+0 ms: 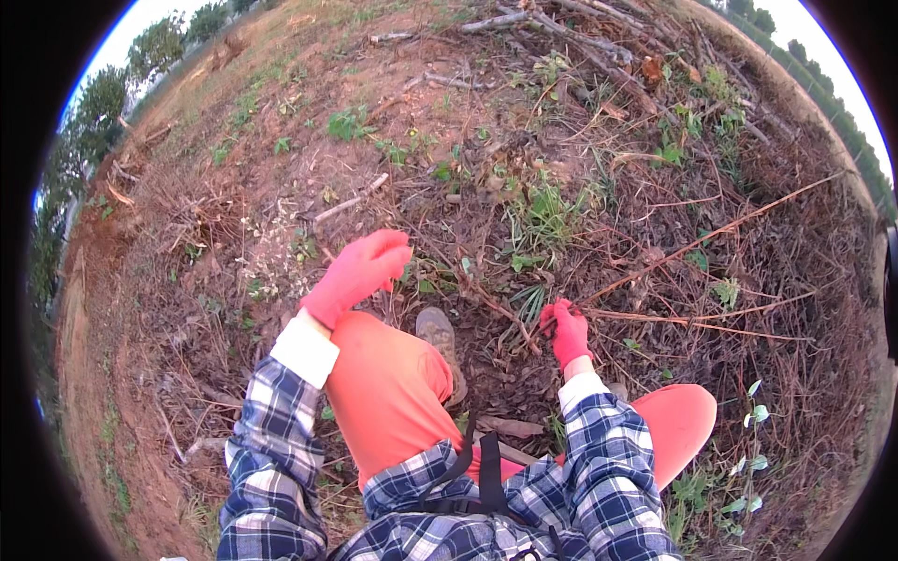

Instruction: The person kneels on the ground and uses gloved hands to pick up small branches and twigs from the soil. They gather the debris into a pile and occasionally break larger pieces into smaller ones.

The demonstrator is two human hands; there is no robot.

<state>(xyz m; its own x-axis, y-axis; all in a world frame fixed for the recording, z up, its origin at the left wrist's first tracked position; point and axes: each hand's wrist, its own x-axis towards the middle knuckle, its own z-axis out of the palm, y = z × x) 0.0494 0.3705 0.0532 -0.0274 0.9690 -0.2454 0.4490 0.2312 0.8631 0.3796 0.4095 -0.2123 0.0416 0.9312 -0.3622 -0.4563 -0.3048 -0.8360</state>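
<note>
My left hand [361, 273], in a red glove, hovers above the ground over my bent knee, its fingers apart and slightly curled with nothing seen in them. On the other side, my right hand [565, 328], gloved in red too, is closed on the ends of several thin brown dry stems [652, 318]. Those stems fan out to the right over the brush, one of them reaching up towards the upper right. Between the hands lie a forked dry twig [501, 307] and a tuft of narrow green leaves [530, 303].
Thick branches [596, 49] are heaped at the top right. A short stick [351, 200] lies beyond my left hand. Dry brush [793, 379] covers the ground at right, with a leafy green plant [754, 463] near my knee. My shoe [438, 343] stands between my hands.
</note>
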